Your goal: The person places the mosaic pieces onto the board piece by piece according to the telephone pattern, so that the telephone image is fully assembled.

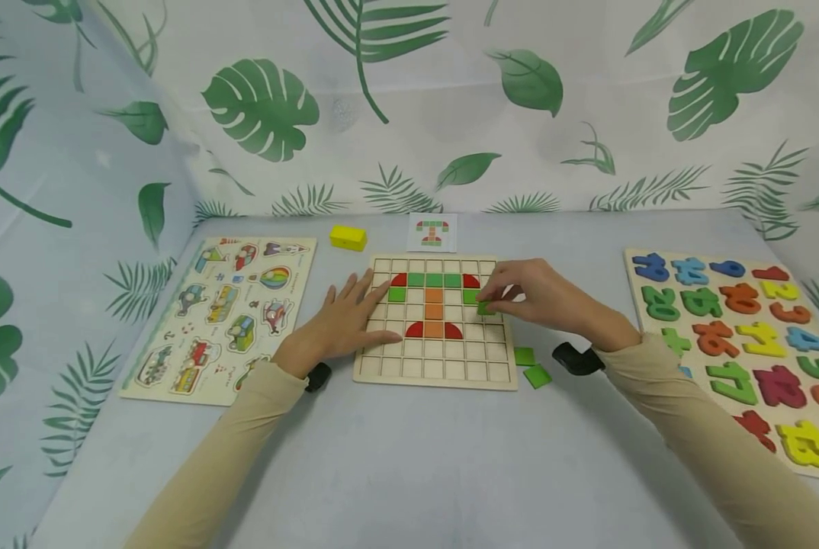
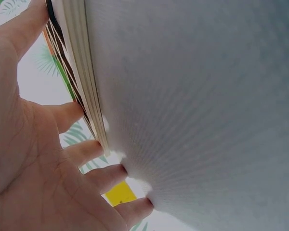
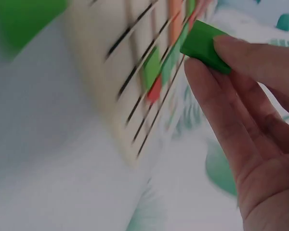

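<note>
A wooden grid board (image 1: 385, 366) lies in the middle of the table, bearing red quarter-round, green and orange tiles in a T-like pattern. My right hand (image 1: 536, 296) is over the board's right side and pinches a green square tile (image 3: 202, 47) between thumb and fingers. At the board's left edge my left hand (image 1: 341, 324) rests with fingers spread, some on the board and some touching the table in the left wrist view. Two loose green tiles, one (image 1: 524, 356) nearer the board and another (image 1: 537, 376) in front of it, lie beside the board's right edge.
Behind the board stands a pattern card (image 1: 413, 242) with a similar coloured figure. A yellow block (image 1: 348, 238) sits to its left. A picture puzzle board (image 1: 176, 320) is at the left, and a number puzzle board (image 1: 639, 286) at the right. Leaf-printed cloth (image 1: 396, 152) rises behind.
</note>
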Demonstrator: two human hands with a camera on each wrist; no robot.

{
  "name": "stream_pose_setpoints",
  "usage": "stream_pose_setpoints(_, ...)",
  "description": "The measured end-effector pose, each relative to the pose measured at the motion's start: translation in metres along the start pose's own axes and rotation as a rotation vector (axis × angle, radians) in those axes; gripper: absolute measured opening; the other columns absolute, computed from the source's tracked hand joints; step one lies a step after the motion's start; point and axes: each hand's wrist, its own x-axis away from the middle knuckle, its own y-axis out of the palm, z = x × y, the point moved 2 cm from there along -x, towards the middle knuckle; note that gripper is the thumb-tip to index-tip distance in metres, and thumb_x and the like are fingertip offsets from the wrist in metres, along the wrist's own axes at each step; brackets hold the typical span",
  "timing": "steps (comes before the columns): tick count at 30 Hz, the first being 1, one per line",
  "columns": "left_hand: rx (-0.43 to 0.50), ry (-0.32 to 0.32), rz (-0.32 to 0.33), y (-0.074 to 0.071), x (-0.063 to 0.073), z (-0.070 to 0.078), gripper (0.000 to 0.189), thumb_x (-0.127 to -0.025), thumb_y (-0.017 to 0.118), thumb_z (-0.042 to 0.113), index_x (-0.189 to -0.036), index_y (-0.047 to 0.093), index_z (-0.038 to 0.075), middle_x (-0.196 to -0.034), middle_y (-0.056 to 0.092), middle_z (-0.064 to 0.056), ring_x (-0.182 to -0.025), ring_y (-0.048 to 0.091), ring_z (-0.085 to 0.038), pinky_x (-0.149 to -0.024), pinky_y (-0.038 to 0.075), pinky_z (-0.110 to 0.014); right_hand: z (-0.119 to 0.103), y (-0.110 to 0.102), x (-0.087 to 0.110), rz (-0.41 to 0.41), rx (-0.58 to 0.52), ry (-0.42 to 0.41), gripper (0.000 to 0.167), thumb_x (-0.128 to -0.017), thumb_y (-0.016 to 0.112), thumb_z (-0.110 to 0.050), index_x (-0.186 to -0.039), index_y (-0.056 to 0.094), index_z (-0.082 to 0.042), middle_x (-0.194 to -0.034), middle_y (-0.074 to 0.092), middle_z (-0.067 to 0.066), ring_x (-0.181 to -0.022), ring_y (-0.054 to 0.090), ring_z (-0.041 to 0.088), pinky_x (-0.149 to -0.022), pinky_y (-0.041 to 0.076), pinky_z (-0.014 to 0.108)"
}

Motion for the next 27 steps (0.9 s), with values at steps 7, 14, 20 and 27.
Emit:
stream_pose_setpoints(7,0.0,0.003,0.002,-0.001,-0.001,0.001,0.095,-0.1,0.061,0.06,-0.17,0.015,0.014,-0.175,-0.001,-0.02,-0.159,-0.001,-0.044,-0.123,0.002,-0.068,-0.023,0.024,-0.028,0.038,-0.059,-0.086,0.016,-0.088,0.08,0.005,-0.102,0.082,-0.003,-0.094,0.072,0.001,-0.088,0.07,0.019,-0.078,0.062,0.036)
stream_pose_setpoints(14,-0.009,-0.001,-0.013,0.0,-0.001,0.001,0.096,-0.1,0.06,0.061,-0.17,0.014,0.015,-0.175,-0.002,-0.019,-0.159,-0.002,-0.044,-0.124,0.002,-0.068,-0.036,0.051,-0.04,0.005,-0.18,-0.07,0.014,-0.09,0.078,0.006,-0.103,0.081,-0.001,-0.097,0.075,0.004,-0.091,0.07,0.019,-0.081,0.062,0.031)
stream_pose_setpoints(20,-0.013,-0.002,-0.002,-0.001,-0.001,0.001,0.095,-0.1,0.06,0.061,-0.17,0.016,0.013,-0.174,0.0,-0.02,-0.159,0.0,-0.045,-0.123,0.004,-0.068,-0.038,0.07,-0.043,-0.016,-0.17,-0.09,0.014,-0.089,0.081,0.003,-0.101,0.083,-0.003,-0.094,0.074,0.001,-0.087,0.067,0.014,-0.077,0.059,0.028)
stream_pose_setpoints(27,-0.006,-0.004,-0.002,-0.001,0.0,0.001,0.095,-0.1,0.061,0.06,-0.169,0.016,0.013,-0.174,0.0,-0.021,-0.159,0.0,-0.046,-0.123,0.004,-0.068,-0.039,0.079,-0.044,-0.021,-0.134,-0.078,0.012,-0.089,0.08,0.002,-0.1,0.083,-0.002,-0.096,0.077,0.004,-0.086,0.069,0.013,-0.076,0.058,0.026)
